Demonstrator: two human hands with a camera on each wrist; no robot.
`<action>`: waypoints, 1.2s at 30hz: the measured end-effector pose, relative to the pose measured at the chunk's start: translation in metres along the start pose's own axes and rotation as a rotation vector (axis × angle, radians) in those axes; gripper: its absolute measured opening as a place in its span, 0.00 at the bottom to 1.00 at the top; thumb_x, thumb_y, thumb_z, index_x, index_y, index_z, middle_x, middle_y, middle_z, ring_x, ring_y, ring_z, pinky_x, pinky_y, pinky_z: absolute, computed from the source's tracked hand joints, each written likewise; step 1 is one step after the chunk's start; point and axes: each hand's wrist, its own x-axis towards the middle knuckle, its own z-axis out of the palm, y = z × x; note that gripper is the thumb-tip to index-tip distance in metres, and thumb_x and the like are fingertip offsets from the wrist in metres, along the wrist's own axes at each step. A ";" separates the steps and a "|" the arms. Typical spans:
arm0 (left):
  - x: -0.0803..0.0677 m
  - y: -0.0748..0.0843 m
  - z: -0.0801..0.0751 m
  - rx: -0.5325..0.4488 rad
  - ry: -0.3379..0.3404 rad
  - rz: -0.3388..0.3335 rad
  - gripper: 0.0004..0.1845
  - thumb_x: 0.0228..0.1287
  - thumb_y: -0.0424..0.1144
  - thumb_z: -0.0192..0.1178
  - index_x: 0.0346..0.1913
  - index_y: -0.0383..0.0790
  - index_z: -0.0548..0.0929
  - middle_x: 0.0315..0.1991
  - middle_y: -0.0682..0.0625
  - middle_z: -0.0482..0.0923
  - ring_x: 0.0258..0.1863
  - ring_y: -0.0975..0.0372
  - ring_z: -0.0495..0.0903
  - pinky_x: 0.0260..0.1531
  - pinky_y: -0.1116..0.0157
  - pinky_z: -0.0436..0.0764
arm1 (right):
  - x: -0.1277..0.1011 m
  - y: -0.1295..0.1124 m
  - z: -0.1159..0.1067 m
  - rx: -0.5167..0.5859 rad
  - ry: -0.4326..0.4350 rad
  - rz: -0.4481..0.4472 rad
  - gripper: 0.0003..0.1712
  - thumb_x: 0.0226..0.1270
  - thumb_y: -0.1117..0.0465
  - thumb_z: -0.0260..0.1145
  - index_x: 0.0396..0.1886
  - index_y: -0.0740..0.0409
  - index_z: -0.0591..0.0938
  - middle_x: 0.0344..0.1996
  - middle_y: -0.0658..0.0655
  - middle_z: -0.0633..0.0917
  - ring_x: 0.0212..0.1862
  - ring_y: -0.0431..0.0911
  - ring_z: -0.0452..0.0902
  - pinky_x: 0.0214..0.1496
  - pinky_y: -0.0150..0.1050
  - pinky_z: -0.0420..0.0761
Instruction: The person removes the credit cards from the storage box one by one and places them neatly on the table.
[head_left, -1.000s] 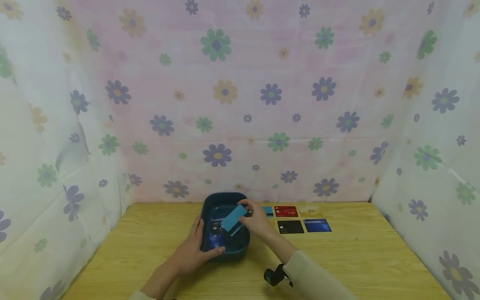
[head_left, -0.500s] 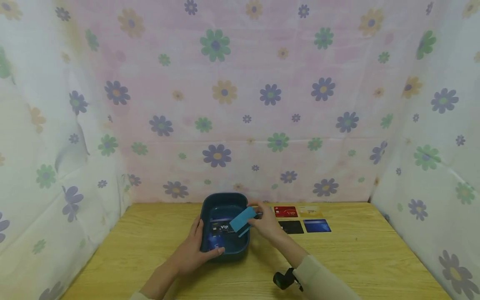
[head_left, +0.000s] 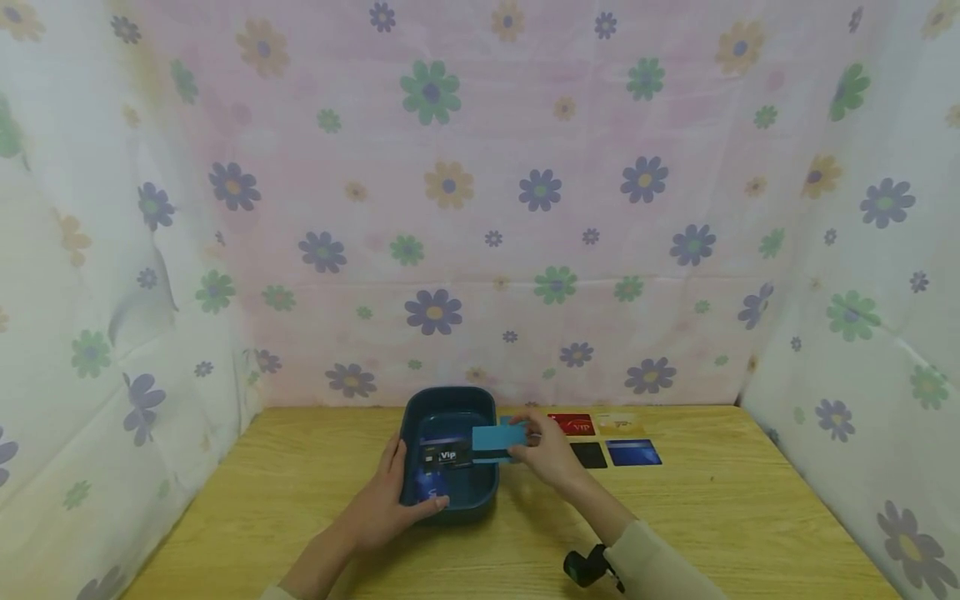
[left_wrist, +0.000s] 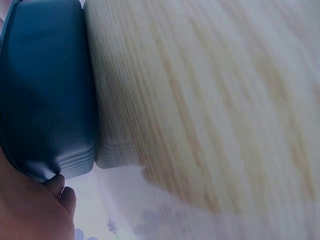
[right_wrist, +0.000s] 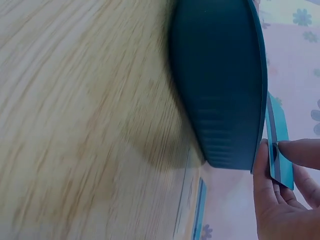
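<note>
Head view: flat light-blue card (head_left: 498,442), dark-striped.

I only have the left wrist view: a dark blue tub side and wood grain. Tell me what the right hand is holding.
Observer: The right hand pinches a light blue card over the tub's right rim.
Operator: Report what's inside the tub.
Observer: The dark blue tub holds a black VIP card and a blue card.
Operator: Say what lies on the table beyond it.
Observer: Red, gold, black and blue cards lie in two rows right of the tub.
</note>
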 end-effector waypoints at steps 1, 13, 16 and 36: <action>0.000 0.000 0.000 -0.002 0.000 -0.001 0.70 0.55 0.73 0.66 0.83 0.36 0.38 0.83 0.39 0.31 0.75 0.34 0.58 0.65 0.37 0.70 | -0.001 0.001 -0.001 -0.002 -0.001 -0.001 0.20 0.65 0.72 0.69 0.57 0.61 0.81 0.59 0.66 0.77 0.53 0.59 0.78 0.49 0.51 0.84; -0.002 0.001 0.000 -0.002 -0.001 -0.010 0.70 0.55 0.73 0.67 0.83 0.37 0.38 0.84 0.40 0.32 0.74 0.35 0.60 0.64 0.37 0.70 | -0.011 0.006 -0.019 0.027 0.001 0.068 0.19 0.65 0.72 0.70 0.55 0.58 0.82 0.61 0.65 0.75 0.57 0.60 0.77 0.47 0.46 0.83; -0.003 0.001 0.000 0.000 -0.006 -0.009 0.70 0.55 0.73 0.66 0.83 0.37 0.38 0.83 0.40 0.31 0.74 0.35 0.60 0.64 0.37 0.71 | -0.015 0.006 -0.023 0.016 0.013 0.089 0.17 0.67 0.71 0.69 0.54 0.57 0.82 0.65 0.65 0.74 0.62 0.63 0.75 0.50 0.50 0.83; -0.002 0.001 -0.002 0.013 -0.008 0.007 0.70 0.56 0.74 0.66 0.83 0.36 0.37 0.83 0.40 0.30 0.75 0.34 0.58 0.65 0.37 0.69 | -0.028 0.014 -0.043 0.008 0.033 0.142 0.18 0.62 0.74 0.71 0.52 0.64 0.82 0.39 0.58 0.75 0.35 0.47 0.66 0.36 0.39 0.73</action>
